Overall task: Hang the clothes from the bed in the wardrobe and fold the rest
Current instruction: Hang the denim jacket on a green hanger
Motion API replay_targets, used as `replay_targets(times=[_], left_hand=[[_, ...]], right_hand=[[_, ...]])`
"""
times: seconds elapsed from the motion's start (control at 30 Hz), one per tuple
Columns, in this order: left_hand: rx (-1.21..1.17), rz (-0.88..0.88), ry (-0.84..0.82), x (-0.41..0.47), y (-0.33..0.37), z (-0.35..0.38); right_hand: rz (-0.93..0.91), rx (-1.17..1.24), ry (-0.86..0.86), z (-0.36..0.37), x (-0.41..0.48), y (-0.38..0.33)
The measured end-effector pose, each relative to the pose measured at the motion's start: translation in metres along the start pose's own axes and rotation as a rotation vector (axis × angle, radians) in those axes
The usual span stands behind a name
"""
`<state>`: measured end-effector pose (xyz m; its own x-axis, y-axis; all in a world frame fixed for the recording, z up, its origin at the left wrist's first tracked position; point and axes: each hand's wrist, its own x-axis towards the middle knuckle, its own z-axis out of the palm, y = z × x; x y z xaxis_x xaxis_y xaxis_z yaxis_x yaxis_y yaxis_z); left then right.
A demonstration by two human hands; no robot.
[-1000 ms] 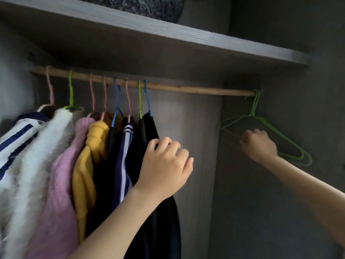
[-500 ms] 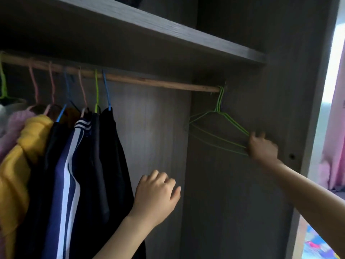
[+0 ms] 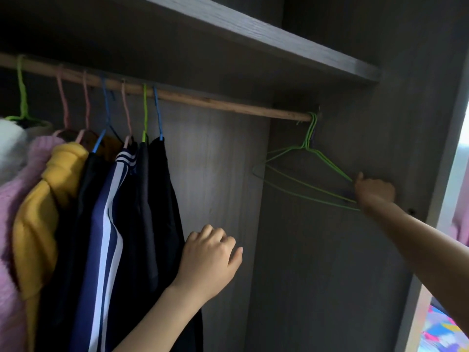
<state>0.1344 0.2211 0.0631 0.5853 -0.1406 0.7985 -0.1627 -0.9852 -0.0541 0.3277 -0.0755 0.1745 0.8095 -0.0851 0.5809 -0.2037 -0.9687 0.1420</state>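
Note:
Bare green wire hangers (image 3: 299,171) hang at the right end of the wooden rail (image 3: 228,105) inside the wardrobe. My right hand (image 3: 375,190) grips their right corner, fingers curled round the wires. My left hand (image 3: 210,260) hovers with loosely curled fingers and holds nothing, just right of the hanging clothes. Those clothes fill the rail's left part: a black garment (image 3: 162,212), a navy striped jacket (image 3: 106,237), a yellow sweater (image 3: 43,212), a pink knit (image 3: 12,224) and a white fluffy piece (image 3: 10,146).
A grey shelf (image 3: 253,36) runs above the rail. The wardrobe's right side panel (image 3: 418,148) stands just behind my right hand. A stretch of bare rail lies between the clothes and the green hangers. Bright patterned fabric (image 3: 444,331) shows at the lower right outside the wardrobe.
The view has swung right, sliding the clothes to the left edge. My right hand moved from the hangers' middle to their right corner. My left hand sank lower beside the black garment.

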Motion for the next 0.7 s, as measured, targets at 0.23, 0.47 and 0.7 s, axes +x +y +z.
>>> replay_targets(times=[0.23, 0.47, 0.7], left_hand=[[-0.008, -0.021, 0.005, -0.002, 0.0, 0.0], [-0.01, -0.008, -0.045, -0.004, 0.01, 0.004], [-0.067, -0.042, -0.148, -0.011, 0.015, 0.015]], right_hand=[[-0.154, -0.172, 0.056, -0.014, -0.004, 0.004], [-0.168, 0.005, 0.174, -0.019, -0.011, 0.004], [-0.247, 0.142, 0.292, -0.015, -0.034, 0.009]])
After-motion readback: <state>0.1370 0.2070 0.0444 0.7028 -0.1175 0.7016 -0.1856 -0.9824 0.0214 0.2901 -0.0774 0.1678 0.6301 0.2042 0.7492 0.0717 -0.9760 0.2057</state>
